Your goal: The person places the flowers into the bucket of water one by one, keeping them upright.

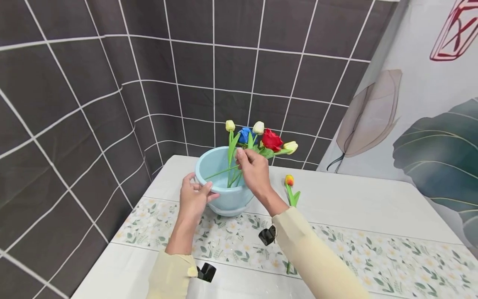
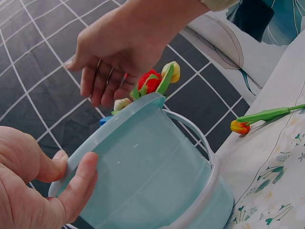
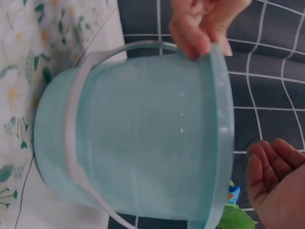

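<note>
A light-blue bucket [image 1: 228,202] stands on the table, its pale handle [image 2: 208,175] hanging down the near side in the left wrist view. My left hand [image 1: 193,198] pinches the bucket's rim at the left, thumb and fingers on either side. Over the right part of the opening is my right hand [image 1: 255,172], fingers loosely bent; the wrist views show nothing in it. Artificial flowers lean in the bucket beside it: a red rose [image 1: 271,140], a blue rose [image 1: 245,135] and pale yellow tulips [image 1: 290,147]. The right hand partly hides their stems.
An orange-yellow tulip [image 1: 289,181] lies on the table to the right of the bucket, its stem partly under the right forearm. A floral-banded cloth [image 1: 373,249] covers the table. Dark tiled curtain [image 1: 239,66] hangs behind and left, with a leaf-patterned one [image 1: 373,112] at right.
</note>
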`<state>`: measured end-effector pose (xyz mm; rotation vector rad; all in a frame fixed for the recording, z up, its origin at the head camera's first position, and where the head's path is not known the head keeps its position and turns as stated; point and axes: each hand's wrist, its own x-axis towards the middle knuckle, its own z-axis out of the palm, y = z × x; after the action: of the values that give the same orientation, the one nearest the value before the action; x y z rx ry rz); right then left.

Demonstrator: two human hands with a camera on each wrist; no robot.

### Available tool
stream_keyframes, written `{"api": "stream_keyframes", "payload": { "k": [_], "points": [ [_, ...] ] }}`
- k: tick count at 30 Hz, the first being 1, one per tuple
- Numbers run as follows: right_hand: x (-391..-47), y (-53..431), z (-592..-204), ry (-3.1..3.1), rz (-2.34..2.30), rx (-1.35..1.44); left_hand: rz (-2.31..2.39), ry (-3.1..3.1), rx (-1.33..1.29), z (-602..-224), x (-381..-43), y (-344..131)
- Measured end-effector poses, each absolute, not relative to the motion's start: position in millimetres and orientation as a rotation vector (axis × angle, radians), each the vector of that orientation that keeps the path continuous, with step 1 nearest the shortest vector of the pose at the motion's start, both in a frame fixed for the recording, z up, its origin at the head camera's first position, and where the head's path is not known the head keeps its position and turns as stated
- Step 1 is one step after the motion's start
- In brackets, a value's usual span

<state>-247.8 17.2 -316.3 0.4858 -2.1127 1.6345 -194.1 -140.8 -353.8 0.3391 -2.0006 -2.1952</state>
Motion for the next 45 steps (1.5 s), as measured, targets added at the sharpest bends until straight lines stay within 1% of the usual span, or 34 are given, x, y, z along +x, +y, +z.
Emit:
{"api": "stream_keyframes", "payload": {
  "k": [6, 11, 18, 30, 37, 45],
  "points": [
    [-240.9, 29.7, -308.8, -1.974, 1.941, 0.482, -2.206, -1.985, 0.338, -353.8, -193.8, -140.5],
    [-232.1, 45.6, -309.7, -1.910, 2.027, 0.438, -2.200, -2.001, 0.324, -353.8, -190.7, -139.6],
    [-218.7, 76.4, -320.6, -1.949, 1.988, 0.355, -2.190, -2.001, 0.317, -355.4, -191.4, -139.6],
    [-200.2, 137.7, -347.7, -2.114, 1.949, 0.013, -2.178, -2.030, 0.341, -356.2, -195.9, -141.4],
    [-191.3, 159.3, -364.6, -2.267, 1.893, -0.136, -2.181, -2.039, 0.337, -351.3, -194.7, -141.4],
    [-180.9, 173.6, -386.1, -2.415, 1.887, -0.258, -2.168, -2.052, 0.333, -352.2, -193.4, -140.3]
  ]
}}
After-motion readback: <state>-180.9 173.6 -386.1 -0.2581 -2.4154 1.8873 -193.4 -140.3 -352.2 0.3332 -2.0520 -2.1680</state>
